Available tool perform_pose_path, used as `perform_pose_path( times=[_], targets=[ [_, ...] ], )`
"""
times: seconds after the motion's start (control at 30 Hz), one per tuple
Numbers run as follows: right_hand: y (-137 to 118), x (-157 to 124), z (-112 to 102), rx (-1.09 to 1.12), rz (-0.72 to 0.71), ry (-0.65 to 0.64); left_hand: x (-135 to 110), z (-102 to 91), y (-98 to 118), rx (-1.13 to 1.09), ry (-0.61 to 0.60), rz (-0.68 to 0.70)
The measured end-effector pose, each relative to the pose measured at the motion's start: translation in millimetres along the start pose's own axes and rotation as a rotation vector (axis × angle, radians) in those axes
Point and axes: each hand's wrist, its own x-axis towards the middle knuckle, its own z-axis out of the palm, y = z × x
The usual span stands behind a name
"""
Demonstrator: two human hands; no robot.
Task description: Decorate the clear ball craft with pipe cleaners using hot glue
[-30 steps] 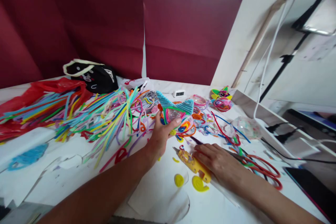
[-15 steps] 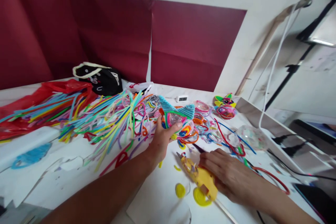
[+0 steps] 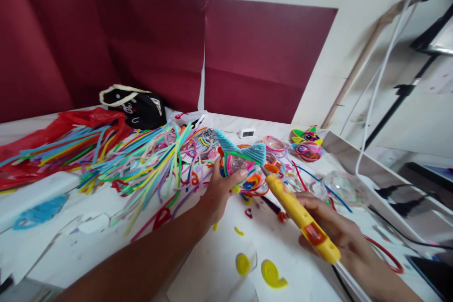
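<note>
My left hand (image 3: 218,190) grips a clear ball craft (image 3: 238,161) wrapped in coloured pipe cleaners, with two teal ear-like points on top, held just above the white table (image 3: 212,264). My right hand (image 3: 336,232) is closed around a yellow glue gun (image 3: 300,217). The gun's nozzle points up-left and nearly touches the craft's right side. Two yellow pipe-cleaner spirals (image 3: 271,273) lie on the table below the hands.
A big heap of coloured pipe cleaners (image 3: 141,160) covers the table's left and middle, beside a red plastic bag (image 3: 56,127) and a black bag (image 3: 136,106). Finished crafts (image 3: 307,144), a clear ball (image 3: 341,184), a small white clock (image 3: 247,132) and cables lie right.
My right hand has picked the glue gun up off the table and swung its nozzle up to the craft. My left hand keeps holding the craft in about the same place.
</note>
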Motion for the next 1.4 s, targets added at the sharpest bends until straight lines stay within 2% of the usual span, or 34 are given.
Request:
perform_pose_path(
  times=[0.1, 0.27, 0.47, 0.67, 0.83, 1.1, 1.3, 1.4],
  targets=[
    [16, -9, -5, -0.020, 0.028, 0.052, -2, 1.6, 1, -0.013, -0.013, -0.006],
    [33, -17, -10, -0.005, 0.076, 0.046, -3, 2.6, 2, -0.027, -0.061, -0.011],
    [30, -13, -10, -0.049, -0.019, 0.044, -6, 4.0, 1, -0.037, -0.074, 0.011],
    [31, -15, -9, -0.046, 0.030, 0.032, -3, 2.2, -2, -0.035, -0.063, -0.002],
    [25, -16, -6, 0.055, 0.114, 0.004, -2, 1.0, -4, -0.030, -0.083, 0.011],
    [34, -15, -7, 0.019, 0.093, 0.031, -5, 2.2, -1, -0.014, -0.112, 0.036],
    [19, -11, -6, -0.045, 0.035, 0.072, -3, 0.5, -4, -0.001, -0.111, 0.059],
    [8, -11, -4, -0.052, 0.140, 0.076, -3, 0.8, -3, 0.001, -0.112, 0.058]
  ],
)
